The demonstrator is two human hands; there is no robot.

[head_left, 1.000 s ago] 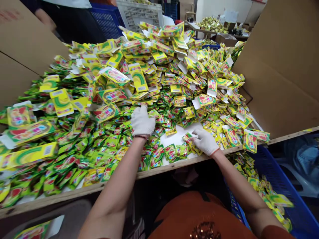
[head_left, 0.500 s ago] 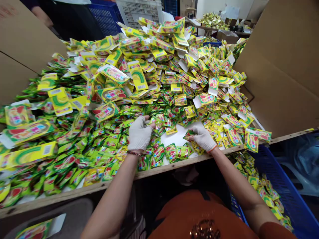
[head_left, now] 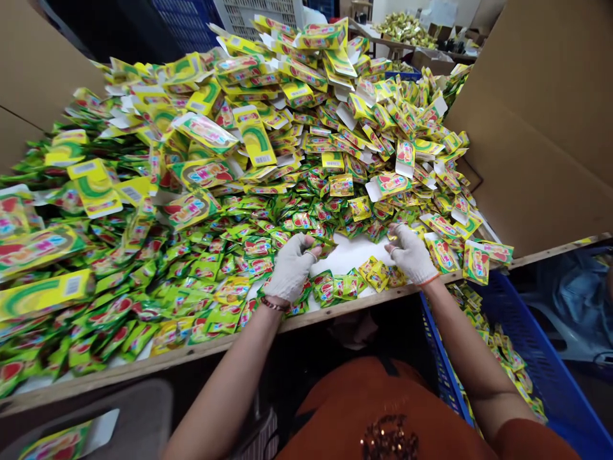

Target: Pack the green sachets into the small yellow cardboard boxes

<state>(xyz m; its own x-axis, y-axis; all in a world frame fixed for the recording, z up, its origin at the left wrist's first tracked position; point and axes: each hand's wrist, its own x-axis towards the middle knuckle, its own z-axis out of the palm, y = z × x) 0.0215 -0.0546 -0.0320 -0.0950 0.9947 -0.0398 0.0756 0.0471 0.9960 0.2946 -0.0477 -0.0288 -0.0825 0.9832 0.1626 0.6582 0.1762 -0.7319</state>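
Observation:
My left hand [head_left: 291, 267], in a white fingerless-tipped glove, is closed with a small green sachet [head_left: 325, 243] pinched at its fingertips. It hovers just above the bare white tabletop [head_left: 352, 253]. To the right, my gloved right hand [head_left: 412, 253] has thumb and fingers apart, with nothing visible between them. Its fingertips are near the edge of the sachet heap. Below and between the hands lie a few green sachets [head_left: 335, 287] and several yellow sachets [head_left: 376, 273] by the table's front edge.
Yellow cartons [head_left: 256, 137] are heaped at the back over green sachets [head_left: 191, 255]. A cardboard panel [head_left: 541, 128] stands at the right. A blue crate [head_left: 524, 332] of sachets sits below the table's right end. A loose carton [head_left: 62, 441] lies lower left.
My left hand has moved right and towards me, and now pinches a green sachet. My right hand has shifted right and away, no longer holding its green sachet; yellow sachets are uncovered.

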